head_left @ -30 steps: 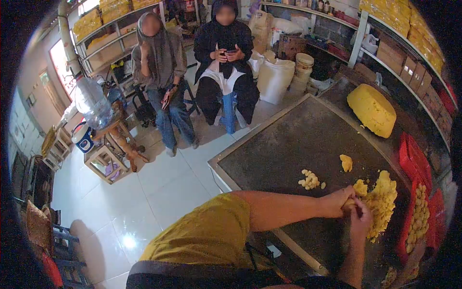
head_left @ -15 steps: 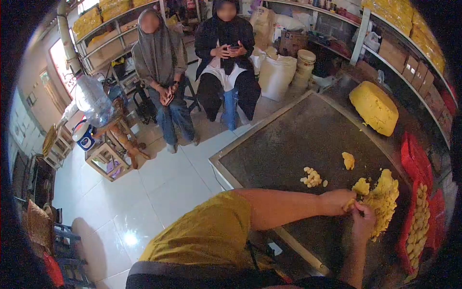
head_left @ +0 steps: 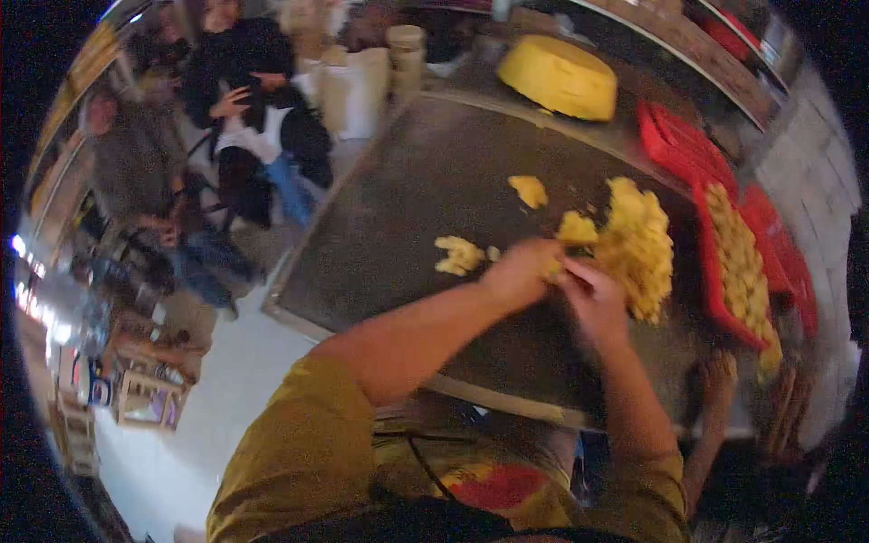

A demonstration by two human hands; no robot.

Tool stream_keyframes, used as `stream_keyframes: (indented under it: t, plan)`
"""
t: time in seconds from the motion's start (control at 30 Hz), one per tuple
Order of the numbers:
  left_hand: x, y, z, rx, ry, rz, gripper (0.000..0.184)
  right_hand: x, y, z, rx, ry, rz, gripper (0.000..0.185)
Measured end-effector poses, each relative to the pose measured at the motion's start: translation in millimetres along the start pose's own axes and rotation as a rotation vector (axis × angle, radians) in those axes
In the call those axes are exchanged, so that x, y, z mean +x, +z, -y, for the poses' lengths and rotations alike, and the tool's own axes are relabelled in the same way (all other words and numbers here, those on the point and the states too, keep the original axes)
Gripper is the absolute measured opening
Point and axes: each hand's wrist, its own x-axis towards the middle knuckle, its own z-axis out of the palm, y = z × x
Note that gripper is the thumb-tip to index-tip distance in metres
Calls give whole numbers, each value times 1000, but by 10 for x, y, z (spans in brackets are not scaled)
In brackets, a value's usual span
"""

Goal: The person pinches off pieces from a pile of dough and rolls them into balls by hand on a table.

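My left hand (head_left: 525, 271) is closed on a small piece of yellow dough (head_left: 552, 268) above the dark table (head_left: 380, 208). Close against it, my right hand (head_left: 593, 294) has its fingers pinched at the same piece. Just beyond and to the right of both hands lies a crumbly heap of yellow dough (head_left: 641, 244), with a smaller lump (head_left: 577, 228) at its left side. Several small pale pieces (head_left: 459, 255) form a pile left of my hands. Another yellow lump (head_left: 529, 191) lies farther back.
A big yellow dough block (head_left: 559, 77) stands at the back. Red trays (head_left: 688, 149) line the right side, one holding many small dough pieces (head_left: 740, 262). Another person's hand (head_left: 720, 369) is at the table's right front. Two people sit at the left, beyond the table.
The view has swung to the right, so the table and heap appear farther left and both my arms show more fully. My hands remain together at the small piece.
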Motion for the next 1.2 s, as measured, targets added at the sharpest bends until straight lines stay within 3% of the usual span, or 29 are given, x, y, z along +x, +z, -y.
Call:
stream_keyframes:
  t: [0.07, 0.17, 0.27, 0.3, 0.4, 0.47, 0.5, 0.57, 0.7, 0.77, 0.9, 0.97, 1.0, 1.07, 1.13, 1.2]
  plan:
    - [18, -103, -26, 51, -38, 137, 25, -2, -34, 132, -102, -203, 10, 20]
    - [31, -150, -162, -83, -29, 164, 26, -55, -13, 17, -210, -273, -50, 23]
    - [42, -198, -198, -61, 67, 92, 31, -26, -20, 69, -134, -159, -7, 23]
    - [39, -176, -206, -108, 125, -70, 29, -5, -20, 64, -137, -153, -14, 23]
    - [66, -194, -128, -28, 5, -3, 27, -8, -24, 95, 75, -59, -56, 23]
    - [22, -196, -88, -13, 33, 85, 27, -18, -44, 179, -108, -255, 15, 18]
    - [8, -193, -76, 1, 59, 173, 26, -27, -16, 180, -107, -253, 19, 18]
    - [-8, -171, -56, -57, 84, 154, 25, -66, 36, 172, -163, -299, 23, 17]
    - [57, -206, -219, -76, 94, -4, 20, -7, -3, 105, -95, -179, -5, 16]
    - [37, -187, -170, -40, 94, 24, 19, -14, -5, 79, 142, 62, 1, 16]
    - [7, -127, -111, -111, 124, 96, 20, -7, 24, 84, 159, 72, -63, 16]
    - [13, -79, -98, -133, 81, 91, 19, 2, -25, 93, -163, -165, -97, 18]
    - [21, -67, -91, -156, 40, 84, 18, -1, -28, 124, -163, -166, -97, 18]
    - [10, -90, -47, -231, 51, 90, 18, -17, -6, 191, -347, -368, -91, 21]
    - [-1, -119, -27, -307, 58, 95, 17, -39, 28, 186, -328, -351, -52, 22]
    - [23, -140, -18, -340, -69, 162, 19, -31, 47, 131, -311, -336, -23, 23]
